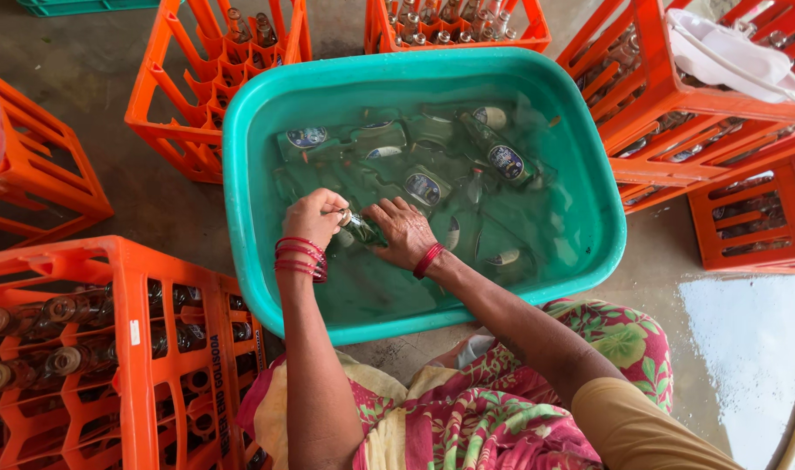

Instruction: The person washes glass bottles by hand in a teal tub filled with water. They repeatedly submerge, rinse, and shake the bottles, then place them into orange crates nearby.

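we have the green glass bottle (361, 230) half under the water near the front wall of the teal tub (415, 74), our left hand (315, 219) closed round its neck and our right hand (401, 231) pressed flat over its body. this looks like the washing step, and the next move likely calls for turning it in that grip to rub the label side. beyond our hands more labelled bottles (502, 157) soak, with orange crates (167, 96) ringing the tub.

Head camera looks steeply down, close, over tub (241, 174)
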